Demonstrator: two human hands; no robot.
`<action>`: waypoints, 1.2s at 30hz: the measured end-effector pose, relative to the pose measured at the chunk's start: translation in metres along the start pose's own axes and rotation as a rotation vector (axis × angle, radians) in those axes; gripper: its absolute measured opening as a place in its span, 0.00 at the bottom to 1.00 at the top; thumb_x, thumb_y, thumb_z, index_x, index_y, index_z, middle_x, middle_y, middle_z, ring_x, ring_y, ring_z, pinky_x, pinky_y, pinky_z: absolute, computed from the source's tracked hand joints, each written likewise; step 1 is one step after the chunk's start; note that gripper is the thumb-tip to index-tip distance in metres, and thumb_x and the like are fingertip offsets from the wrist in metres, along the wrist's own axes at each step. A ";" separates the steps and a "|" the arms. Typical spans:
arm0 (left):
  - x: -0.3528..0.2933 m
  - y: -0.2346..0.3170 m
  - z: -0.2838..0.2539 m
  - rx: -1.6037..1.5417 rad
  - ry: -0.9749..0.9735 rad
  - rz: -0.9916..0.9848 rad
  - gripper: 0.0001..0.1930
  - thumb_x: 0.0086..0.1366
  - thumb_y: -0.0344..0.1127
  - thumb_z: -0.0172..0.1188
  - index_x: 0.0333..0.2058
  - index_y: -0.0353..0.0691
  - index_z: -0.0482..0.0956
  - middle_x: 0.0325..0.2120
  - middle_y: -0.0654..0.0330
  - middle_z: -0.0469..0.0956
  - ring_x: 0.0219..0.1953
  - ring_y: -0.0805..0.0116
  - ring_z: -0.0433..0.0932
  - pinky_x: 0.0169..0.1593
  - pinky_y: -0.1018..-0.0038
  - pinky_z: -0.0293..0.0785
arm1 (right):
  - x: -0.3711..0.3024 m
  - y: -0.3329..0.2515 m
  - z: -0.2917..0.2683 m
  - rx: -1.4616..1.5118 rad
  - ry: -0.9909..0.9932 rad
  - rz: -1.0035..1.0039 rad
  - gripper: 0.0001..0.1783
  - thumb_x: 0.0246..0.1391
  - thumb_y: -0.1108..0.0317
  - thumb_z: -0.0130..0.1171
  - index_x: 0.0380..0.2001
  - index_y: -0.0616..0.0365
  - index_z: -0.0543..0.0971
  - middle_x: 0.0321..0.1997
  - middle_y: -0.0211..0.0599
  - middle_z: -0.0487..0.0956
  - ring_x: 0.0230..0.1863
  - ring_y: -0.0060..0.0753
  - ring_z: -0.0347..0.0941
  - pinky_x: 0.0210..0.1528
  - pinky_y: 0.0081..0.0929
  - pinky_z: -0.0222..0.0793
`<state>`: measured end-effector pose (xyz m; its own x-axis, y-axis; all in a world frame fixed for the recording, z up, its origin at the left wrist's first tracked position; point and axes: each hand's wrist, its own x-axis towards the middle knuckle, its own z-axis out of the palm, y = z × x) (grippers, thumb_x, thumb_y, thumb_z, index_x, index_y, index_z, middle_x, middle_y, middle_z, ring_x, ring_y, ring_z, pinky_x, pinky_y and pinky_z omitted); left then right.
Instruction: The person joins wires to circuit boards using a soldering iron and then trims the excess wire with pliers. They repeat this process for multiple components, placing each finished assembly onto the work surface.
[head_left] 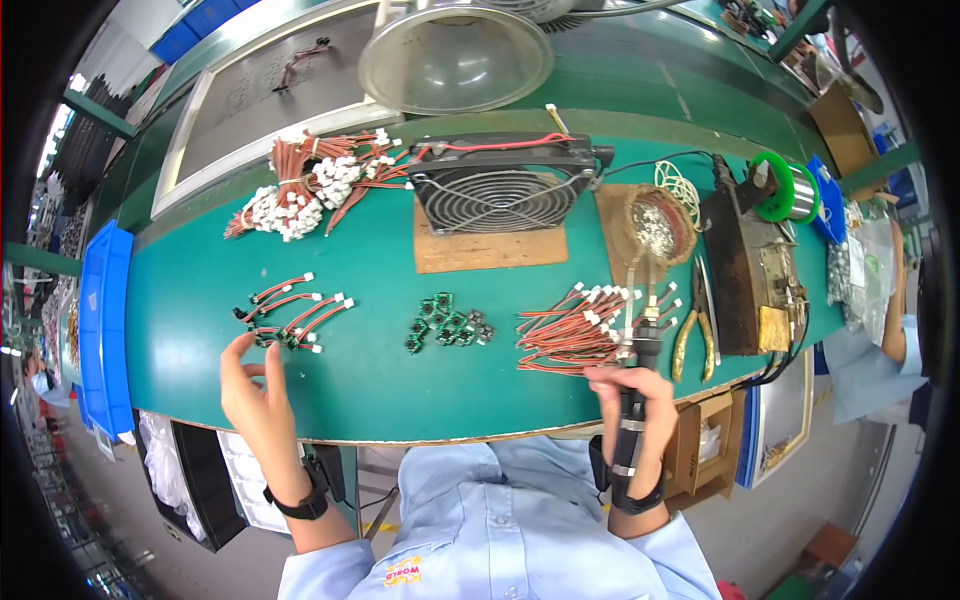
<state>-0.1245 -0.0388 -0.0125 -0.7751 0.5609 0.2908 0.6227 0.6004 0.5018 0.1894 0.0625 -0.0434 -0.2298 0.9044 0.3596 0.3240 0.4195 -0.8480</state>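
My left hand (pixel 257 390) is at the left of the green mat, its thumb and forefinger apart and nothing visible between them. Just beyond its fingertips lie several small dark boards with red-and-black wire leads (pixel 300 312) ending in white plugs. In my right hand (pixel 645 395) is a soldering iron (pixel 646 347) with a black handle, pointing away from me. It crosses the right end of a loose pile of wire leads (pixel 565 335). Between my hands sits a cluster of small green circuit boards (pixel 447 322).
Behind are bundled wire leads (pixel 295 190), a fan (pixel 500 195) and a round solder-spattered dish (pixel 657 228). Pliers (pixel 696 335), a dark soldering station (pixel 740 270) and a green solder spool (pixel 785 187) stand right. A blue bin (pixel 104 330) borders the left; another person's sleeve (pixel 880 375) shows far right.
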 end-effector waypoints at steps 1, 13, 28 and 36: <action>-0.003 0.004 -0.003 -0.003 -0.007 0.003 0.10 0.60 0.26 0.55 0.40 0.33 0.71 0.31 0.58 0.76 0.25 0.74 0.71 0.29 0.79 0.66 | 0.001 -0.003 0.002 -0.035 -0.074 -0.028 0.10 0.52 0.78 0.53 0.38 0.60 0.71 0.38 0.43 0.77 0.32 0.26 0.72 0.33 0.21 0.68; -0.067 0.086 0.015 -0.447 -0.509 0.492 0.15 0.50 0.25 0.63 0.39 0.33 0.73 0.40 0.53 0.75 0.31 0.61 0.74 0.37 0.71 0.70 | 0.016 -0.004 0.025 -0.439 -0.140 -0.423 0.14 0.40 0.71 0.57 0.35 0.51 0.73 0.34 0.32 0.77 0.33 0.33 0.72 0.37 0.30 0.59; -0.066 0.105 0.021 -0.783 -1.103 0.146 0.05 0.53 0.24 0.61 0.29 0.34 0.74 0.24 0.58 0.74 0.21 0.65 0.72 0.23 0.74 0.67 | 0.007 -0.028 0.008 -0.133 -0.194 -0.591 0.13 0.40 0.72 0.61 0.33 0.51 0.73 0.34 0.32 0.81 0.36 0.36 0.77 0.38 0.29 0.67; -0.067 0.109 0.022 -0.685 -0.654 0.702 0.05 0.51 0.23 0.60 0.28 0.35 0.74 0.24 0.58 0.74 0.22 0.62 0.72 0.24 0.73 0.67 | 0.010 -0.036 0.006 0.010 -0.182 -0.352 0.23 0.34 0.79 0.66 0.37 0.51 0.71 0.33 0.34 0.80 0.32 0.38 0.76 0.38 0.28 0.69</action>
<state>-0.0022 0.0014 0.0046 0.0411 0.9515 0.3049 0.5491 -0.2764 0.7887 0.1694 0.0560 -0.0117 -0.4843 0.6763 0.5551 0.1875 0.6999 -0.6892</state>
